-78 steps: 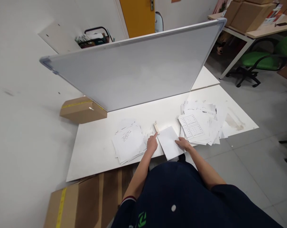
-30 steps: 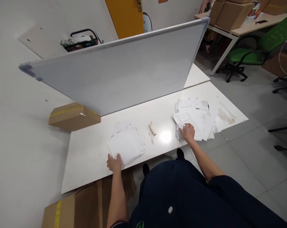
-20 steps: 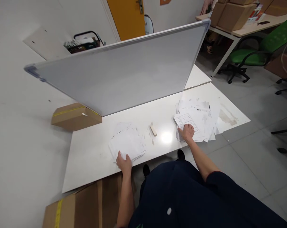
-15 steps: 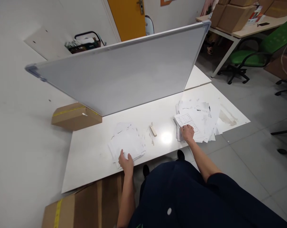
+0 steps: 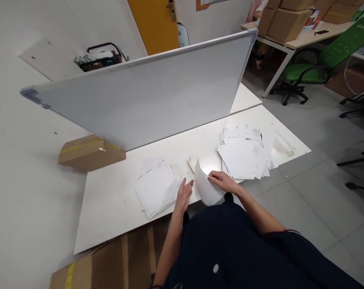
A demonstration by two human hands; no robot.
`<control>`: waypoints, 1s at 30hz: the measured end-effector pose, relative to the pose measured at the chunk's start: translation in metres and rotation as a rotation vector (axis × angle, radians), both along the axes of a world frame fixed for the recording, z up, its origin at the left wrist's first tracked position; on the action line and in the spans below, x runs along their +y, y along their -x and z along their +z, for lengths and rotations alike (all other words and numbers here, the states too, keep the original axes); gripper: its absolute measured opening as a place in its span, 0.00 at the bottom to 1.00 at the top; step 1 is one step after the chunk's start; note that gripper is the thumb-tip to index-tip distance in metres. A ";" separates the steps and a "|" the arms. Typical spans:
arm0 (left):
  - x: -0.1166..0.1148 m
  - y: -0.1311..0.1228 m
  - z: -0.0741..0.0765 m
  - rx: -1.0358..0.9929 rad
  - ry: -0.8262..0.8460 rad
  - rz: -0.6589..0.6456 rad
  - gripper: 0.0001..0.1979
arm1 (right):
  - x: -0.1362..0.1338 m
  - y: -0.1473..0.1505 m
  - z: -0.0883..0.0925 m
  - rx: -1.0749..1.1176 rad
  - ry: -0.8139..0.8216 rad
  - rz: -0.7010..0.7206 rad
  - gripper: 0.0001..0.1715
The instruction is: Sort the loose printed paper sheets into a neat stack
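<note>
In my right hand (image 5: pixel 223 181) is a curled sheet of paper (image 5: pixel 206 188), held by its right side above the table's front edge. My left hand (image 5: pixel 184 194) is just left of that sheet, fingers apart and holding nothing. A loose stack of white paper (image 5: pixel 158 190) lies to the left of my left hand. Farther right sits a messier pile of paper (image 5: pixel 243 156), some sheets bearing dark print. Between the two piles a small beige block (image 5: pixel 191 165) rests on the table, partly hidden behind the held sheet.
A large whiteboard (image 5: pixel 145 92) stands along the back of the white table (image 5: pixel 106 208). Cardboard boxes lie behind the left end (image 5: pixel 91 152) and below the front edge (image 5: pixel 106 265). A green chair (image 5: pixel 308 72) and a desk with boxes (image 5: pixel 287 24) are at the right.
My right hand has lifted a sheet off the right pile and brought it left. My left hand has left the left stack and moved right toward the sheet.
</note>
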State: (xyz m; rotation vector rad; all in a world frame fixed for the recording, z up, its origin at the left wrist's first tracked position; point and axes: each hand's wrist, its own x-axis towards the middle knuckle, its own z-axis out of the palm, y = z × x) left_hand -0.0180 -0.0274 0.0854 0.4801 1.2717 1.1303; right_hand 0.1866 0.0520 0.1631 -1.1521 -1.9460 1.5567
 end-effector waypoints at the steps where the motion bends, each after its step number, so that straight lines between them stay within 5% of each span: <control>1: 0.001 0.001 0.002 -0.061 -0.011 -0.005 0.34 | 0.000 0.001 0.001 0.062 0.090 0.005 0.15; 5: 0.000 0.003 0.004 -0.100 0.014 0.073 0.29 | 0.009 -0.005 -0.005 0.180 0.328 -0.057 0.16; 10: -0.004 -0.004 0.002 -0.140 0.238 0.070 0.31 | 0.015 -0.005 -0.004 0.211 0.318 -0.075 0.17; 13: -0.005 -0.009 0.007 -0.312 0.123 0.034 0.33 | 0.012 0.001 -0.005 0.220 0.282 -0.034 0.17; 17: -0.004 -0.010 0.017 -0.263 -0.027 0.135 0.27 | 0.016 0.001 -0.024 0.165 0.286 0.008 0.19; 20: -0.003 -0.008 0.020 -0.190 -0.022 0.209 0.25 | 0.035 -0.010 -0.051 -0.070 0.161 -0.121 0.20; 25: -0.006 -0.007 0.018 -0.065 0.022 0.284 0.23 | 0.071 -0.035 -0.098 -0.761 -0.318 -0.617 0.22; 30: -0.009 -0.014 0.016 -0.079 0.020 0.302 0.23 | 0.080 -0.046 -0.125 -0.962 -0.313 -0.628 0.26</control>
